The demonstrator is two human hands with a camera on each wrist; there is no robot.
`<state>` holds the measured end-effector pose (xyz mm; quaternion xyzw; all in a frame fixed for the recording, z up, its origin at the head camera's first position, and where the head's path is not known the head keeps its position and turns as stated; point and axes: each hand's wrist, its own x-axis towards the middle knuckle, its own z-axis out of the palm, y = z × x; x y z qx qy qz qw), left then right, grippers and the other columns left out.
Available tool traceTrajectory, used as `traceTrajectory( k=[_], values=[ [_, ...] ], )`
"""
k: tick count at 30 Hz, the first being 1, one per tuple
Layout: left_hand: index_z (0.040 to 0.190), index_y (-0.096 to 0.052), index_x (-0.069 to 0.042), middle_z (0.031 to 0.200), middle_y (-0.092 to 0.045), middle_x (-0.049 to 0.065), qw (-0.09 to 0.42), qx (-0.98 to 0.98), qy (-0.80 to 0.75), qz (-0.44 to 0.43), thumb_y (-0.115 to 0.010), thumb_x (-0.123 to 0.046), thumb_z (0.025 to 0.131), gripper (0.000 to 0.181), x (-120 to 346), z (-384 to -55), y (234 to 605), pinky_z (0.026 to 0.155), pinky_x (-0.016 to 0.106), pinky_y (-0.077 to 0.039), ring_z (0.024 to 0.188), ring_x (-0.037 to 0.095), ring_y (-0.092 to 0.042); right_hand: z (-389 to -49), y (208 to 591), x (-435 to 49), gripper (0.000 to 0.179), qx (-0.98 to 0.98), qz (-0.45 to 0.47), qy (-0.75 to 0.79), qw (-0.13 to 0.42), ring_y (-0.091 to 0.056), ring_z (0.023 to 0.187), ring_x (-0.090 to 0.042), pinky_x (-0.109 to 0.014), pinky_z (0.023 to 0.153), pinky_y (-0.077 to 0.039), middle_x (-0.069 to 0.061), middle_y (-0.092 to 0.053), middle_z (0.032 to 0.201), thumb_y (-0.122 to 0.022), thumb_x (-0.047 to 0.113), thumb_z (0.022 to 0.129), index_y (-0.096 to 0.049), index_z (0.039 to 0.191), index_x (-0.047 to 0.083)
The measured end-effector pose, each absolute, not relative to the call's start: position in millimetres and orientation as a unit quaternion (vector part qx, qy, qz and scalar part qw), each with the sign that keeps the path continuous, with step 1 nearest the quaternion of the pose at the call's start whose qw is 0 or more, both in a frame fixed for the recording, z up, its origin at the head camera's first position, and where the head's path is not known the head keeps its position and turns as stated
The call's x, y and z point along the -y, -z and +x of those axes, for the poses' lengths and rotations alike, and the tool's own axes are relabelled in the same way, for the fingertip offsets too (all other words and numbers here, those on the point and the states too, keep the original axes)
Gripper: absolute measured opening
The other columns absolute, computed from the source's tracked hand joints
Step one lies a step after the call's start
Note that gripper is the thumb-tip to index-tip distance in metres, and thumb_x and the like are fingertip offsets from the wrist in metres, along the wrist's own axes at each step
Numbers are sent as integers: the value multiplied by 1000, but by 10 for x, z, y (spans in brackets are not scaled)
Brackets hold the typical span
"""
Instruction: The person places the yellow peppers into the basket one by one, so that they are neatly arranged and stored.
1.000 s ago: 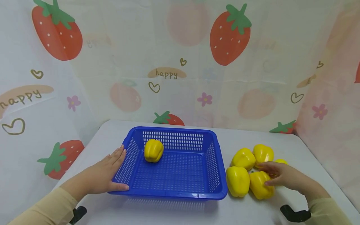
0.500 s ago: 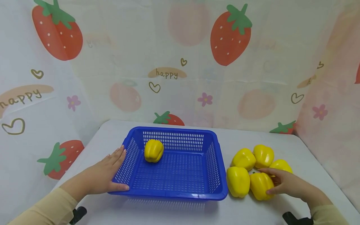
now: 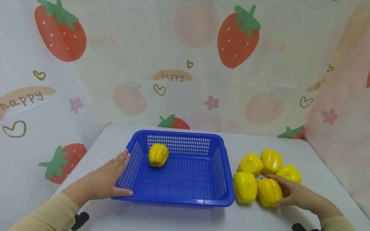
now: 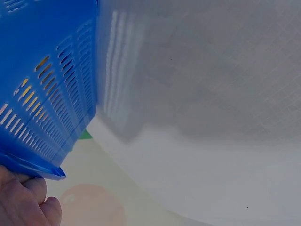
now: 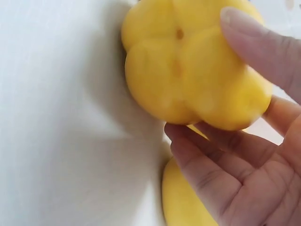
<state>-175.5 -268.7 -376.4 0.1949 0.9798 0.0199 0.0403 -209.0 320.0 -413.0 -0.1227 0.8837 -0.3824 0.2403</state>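
Observation:
My left hand (image 3: 111, 176) lies along the left rim of a blue plastic basket (image 3: 185, 201), its fingers straight in the head view. In the left wrist view, the basket's slotted side wall (image 4: 56, 89) rises above that hand's fingers (image 4: 33, 197). One yellow bell pepper (image 3: 158, 155) sits inside near the back left corner. To the right of the basket, my right hand (image 3: 300, 194) holds the nearest yellow bell pepper (image 3: 269, 192) from its right side. The right wrist view has the thumb on one side of this pepper (image 5: 188, 70) and the fingers on the other.
Several more yellow bell peppers, among them a left one (image 3: 245, 188) and a back one (image 3: 271, 161), cluster around the held one. One pepper (image 3: 289, 174) lies just behind the right hand. A white table (image 3: 326, 179) runs back to a strawberry-print curtain (image 3: 196, 96).
My right hand has shifted slightly toward me and settled around the near pepper, which has turned a little. The pepper behind it shows more fully. My left hand stays put.

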Motion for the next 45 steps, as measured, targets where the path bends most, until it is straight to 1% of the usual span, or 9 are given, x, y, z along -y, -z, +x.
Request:
traceTrajectory(
  k=[6, 13, 16, 21, 24, 29, 32, 39, 45],
  values=[
    [139, -7, -4, 145, 0, 13, 42, -980, -18, 195, -41, -78, 61, 112, 2690, -1752, 3768, 101, 49, -16, 130, 29, -7, -2099, 4158, -3194, 75, -890, -123, 371, 235, -39, 108, -29, -56, 86, -32, -17, -39, 127, -71, 33, 68, -33, 130, 12],
    [139, -7, -4, 145, 1, 12, 43, -980, -20, 195, -39, -80, 60, 113, 2687, -1752, 3769, 101, 48, -16, 130, 29, -7, -2104, 4186, -3214, 74, -876, -129, 388, 255, -40, 106, -29, -52, 85, -35, -18, -36, 129, -70, 27, 70, -30, 131, 13],
    [139, -7, -4, 145, 1, 12, 44, -979, -19, 196, -38, -80, 60, 114, 2685, -1753, 3767, 101, 48, -16, 130, 29, -7, -2099, 4192, -3215, 74, -876, -124, 389, 256, -38, 108, -30, -54, 85, -33, -18, -34, 130, -70, 27, 71, -30, 131, 14],
    [139, -7, -4, 145, 1, 13, 43, -979, -17, 197, -38, -80, 60, 114, 2685, -1752, 3762, 101, 48, -17, 130, 29, -7, -2090, 4200, -3203, 73, -886, -118, 377, 242, -40, 107, -30, -56, 85, -32, -17, -39, 127, -71, 30, 70, -32, 129, 13],
    [139, -7, -4, 145, 1, 13, 41, -979, -17, 197, -41, -78, 61, 113, 2687, -1752, 3760, 100, 48, -17, 130, 29, -8, -2084, 4201, -3192, 71, -891, -123, 371, 232, -40, 106, -29, -55, 85, -33, -15, -41, 124, -71, 31, 69, -34, 127, 12],
    [139, -8, -4, 145, 0, 13, 39, -980, -17, 196, -42, -78, 62, 112, 2691, -1757, 3764, 100, 48, -17, 130, 29, -8, -2086, 4207, -3186, 70, -892, -125, 371, 226, -40, 108, -29, -55, 87, -33, -14, -41, 124, -71, 31, 69, -35, 125, 12],
    [139, -8, -4, 145, 0, 13, 38, -980, -15, 197, -40, -79, 61, 113, 2692, -1759, 3766, 101, 49, -17, 130, 29, -8, -2096, 4221, -3198, 70, -891, -126, 373, 227, -40, 108, -30, -55, 87, -33, -14, -41, 124, -71, 31, 69, -34, 125, 12],
    [139, -7, -4, 145, 0, 13, 41, -979, -17, 197, -44, -77, 62, 112, 2695, -1761, 3767, 100, 49, -16, 130, 29, -7, -2113, 4218, -3209, 70, -891, -129, 368, 233, -43, 104, -28, -51, 86, -36, -13, -44, 121, -71, 32, 69, -35, 125, 10],
    [139, -8, -4, 145, 0, 13, 41, -979, -19, 198, -44, -76, 63, 111, 2695, -1765, 3761, 101, 49, -16, 130, 29, -8, -2107, 4204, -3224, 71, -889, -144, 374, 221, -43, 106, -29, -47, 86, -39, -15, -43, 122, -71, 29, 69, -34, 125, 7]
  ],
)
